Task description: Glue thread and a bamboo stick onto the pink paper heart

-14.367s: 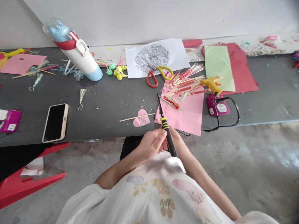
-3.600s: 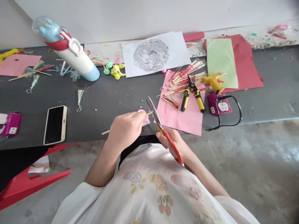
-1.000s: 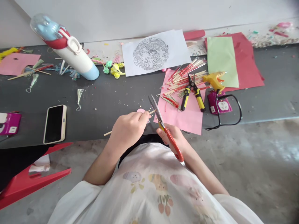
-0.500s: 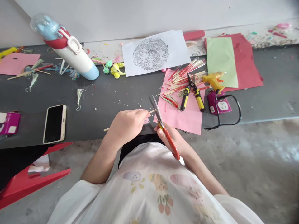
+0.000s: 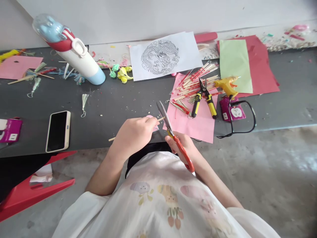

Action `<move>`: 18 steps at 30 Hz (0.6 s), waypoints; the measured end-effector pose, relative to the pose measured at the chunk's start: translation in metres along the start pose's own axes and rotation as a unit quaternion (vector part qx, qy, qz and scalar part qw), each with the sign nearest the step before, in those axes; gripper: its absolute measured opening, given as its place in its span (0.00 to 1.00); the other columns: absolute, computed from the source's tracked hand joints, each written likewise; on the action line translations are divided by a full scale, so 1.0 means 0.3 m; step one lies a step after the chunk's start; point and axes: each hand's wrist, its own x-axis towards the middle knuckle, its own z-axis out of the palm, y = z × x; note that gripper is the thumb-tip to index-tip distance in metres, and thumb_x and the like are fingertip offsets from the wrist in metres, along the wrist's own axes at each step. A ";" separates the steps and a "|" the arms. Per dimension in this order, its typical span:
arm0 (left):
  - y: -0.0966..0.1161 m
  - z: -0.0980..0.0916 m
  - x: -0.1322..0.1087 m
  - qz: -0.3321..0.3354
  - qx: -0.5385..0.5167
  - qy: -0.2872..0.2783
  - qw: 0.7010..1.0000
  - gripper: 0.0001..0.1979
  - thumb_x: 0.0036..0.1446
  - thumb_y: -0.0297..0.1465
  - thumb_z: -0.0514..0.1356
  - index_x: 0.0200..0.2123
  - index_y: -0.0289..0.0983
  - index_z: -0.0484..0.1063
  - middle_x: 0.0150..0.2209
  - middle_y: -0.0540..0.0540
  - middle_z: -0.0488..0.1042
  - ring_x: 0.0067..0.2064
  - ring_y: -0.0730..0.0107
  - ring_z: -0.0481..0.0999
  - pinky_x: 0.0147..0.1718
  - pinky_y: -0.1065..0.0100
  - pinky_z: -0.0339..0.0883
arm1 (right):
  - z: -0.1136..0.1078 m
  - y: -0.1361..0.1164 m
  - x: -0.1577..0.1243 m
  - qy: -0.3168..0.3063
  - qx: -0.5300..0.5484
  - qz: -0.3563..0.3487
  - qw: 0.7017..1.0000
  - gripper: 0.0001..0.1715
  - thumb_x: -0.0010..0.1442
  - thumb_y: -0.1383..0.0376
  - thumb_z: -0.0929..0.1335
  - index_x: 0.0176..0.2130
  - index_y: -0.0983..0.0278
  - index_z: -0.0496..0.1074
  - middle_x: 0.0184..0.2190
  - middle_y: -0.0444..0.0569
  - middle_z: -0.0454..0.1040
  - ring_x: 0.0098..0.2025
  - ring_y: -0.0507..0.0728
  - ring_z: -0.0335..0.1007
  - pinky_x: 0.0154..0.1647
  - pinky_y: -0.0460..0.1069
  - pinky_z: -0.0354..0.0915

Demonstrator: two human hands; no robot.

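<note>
Between the fingers of my left hand (image 5: 135,134) is a thin wooden stick (image 5: 112,139); one end pokes out past the fingertips, the other behind the hand, and the middle is hidden. My right hand (image 5: 182,143) is closed around a pair of scissors with red handles (image 5: 184,155). Their blades point up and away from me, slightly parted, with the stick's tip at them. Under my left fingers lies a small pink paper piece (image 5: 155,128). Tiny pale scraps are scattered on the dark table (image 5: 119,102) near the blades.
Right of the scissors, pink paper (image 5: 200,129) bears red-tipped sticks (image 5: 184,96) and yellow-black pliers (image 5: 203,99). A yellow glue gun (image 5: 226,86) and a purple power block (image 5: 232,110) stand beyond. Leftward are a phone (image 5: 58,131), a tassel (image 5: 84,105) and a bottle (image 5: 81,62). Behind lies a dragon drawing (image 5: 164,57).
The scissors have shifted slightly left at the tips, and their handles have dropped a little toward me. My left hand still holds the stick in nearly the same place.
</note>
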 end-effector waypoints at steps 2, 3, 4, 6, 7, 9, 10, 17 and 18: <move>-0.002 0.004 0.000 -0.001 -0.001 -0.002 1.000 0.12 0.65 0.25 0.51 0.41 0.39 0.74 0.31 0.49 0.79 0.28 0.68 0.77 0.24 0.67 0.56 | 0.002 0.000 -0.001 0.003 -0.002 0.003 1.000 0.31 0.61 0.40 0.60 0.23 0.62 0.56 0.18 0.42 0.61 0.22 0.50 0.55 0.24 0.47 0.48; -0.002 0.005 0.001 -0.002 -0.002 -0.005 1.000 0.12 0.65 0.26 0.51 0.41 0.39 0.74 0.32 0.49 0.79 0.28 0.69 0.77 0.24 0.68 0.56 | 0.003 0.001 0.000 0.005 -0.002 0.004 1.000 0.31 0.61 0.41 0.60 0.23 0.62 0.56 0.18 0.42 0.60 0.22 0.50 0.54 0.24 0.47 0.48; 0.001 0.005 0.002 -0.003 -0.002 -0.010 1.000 0.11 0.65 0.26 0.51 0.41 0.39 0.74 0.32 0.49 0.79 0.28 0.69 0.77 0.24 0.68 0.56 | 0.004 0.003 0.000 0.006 -0.001 0.004 1.000 0.30 0.61 0.41 0.61 0.23 0.61 0.56 0.18 0.42 0.60 0.22 0.50 0.54 0.24 0.47 0.48; 0.013 0.003 0.005 -0.012 0.008 -0.018 1.000 0.11 0.66 0.27 0.50 0.40 0.38 0.73 0.31 0.48 0.79 0.28 0.70 0.77 0.24 0.68 0.56 | 0.005 0.006 0.003 0.007 0.008 0.006 1.000 0.31 0.61 0.40 0.61 0.23 0.61 0.56 0.18 0.42 0.60 0.22 0.50 0.54 0.24 0.47 0.48; 0.023 0.001 0.007 -0.019 0.022 -0.018 0.999 0.11 0.67 0.28 0.50 0.39 0.38 0.73 0.30 0.48 0.78 0.28 0.70 0.76 0.23 0.68 0.55 | 0.006 0.007 0.004 0.007 0.015 0.009 1.000 0.31 0.61 0.40 0.61 0.23 0.62 0.57 0.18 0.42 0.61 0.22 0.50 0.54 0.24 0.47 0.48; 0.049 0.000 0.011 -0.033 0.065 -0.006 0.997 0.12 0.68 0.29 0.50 0.37 0.37 0.73 0.27 0.47 0.75 0.27 0.69 0.75 0.23 0.67 0.53 | 0.006 0.007 0.005 0.010 0.030 0.014 0.999 0.32 0.61 0.39 0.61 0.23 0.62 0.57 0.18 0.42 0.61 0.23 0.50 0.55 0.25 0.47 0.49; 0.061 0.002 0.013 -0.035 0.089 0.007 0.995 0.12 0.68 0.30 0.50 0.38 0.36 0.73 0.26 0.47 0.74 0.27 0.68 0.74 0.23 0.66 0.53 | 0.005 0.006 0.005 0.011 0.037 0.014 0.999 0.31 0.61 0.40 0.61 0.23 0.62 0.58 0.19 0.42 0.61 0.23 0.50 0.55 0.25 0.47 0.50; 0.082 0.044 0.019 -0.001 0.169 0.122 0.978 0.10 0.65 0.25 0.53 0.38 0.35 0.74 0.23 0.50 0.70 0.26 0.70 0.70 0.23 0.65 0.52 | 0.006 0.008 -0.003 0.004 0.058 0.012 0.998 0.30 0.61 0.40 0.63 0.24 0.62 0.58 0.20 0.41 0.61 0.23 0.50 0.55 0.26 0.47 0.50; 0.078 0.046 0.020 0.000 0.169 0.122 0.978 0.10 0.65 0.25 0.53 0.36 0.36 0.74 0.22 0.50 0.70 0.26 0.71 0.70 0.23 0.65 0.52 | 0.008 0.012 -0.002 0.000 0.058 0.009 0.998 0.31 0.61 0.40 0.62 0.25 0.62 0.58 0.20 0.41 0.61 0.24 0.50 0.55 0.26 0.47 0.51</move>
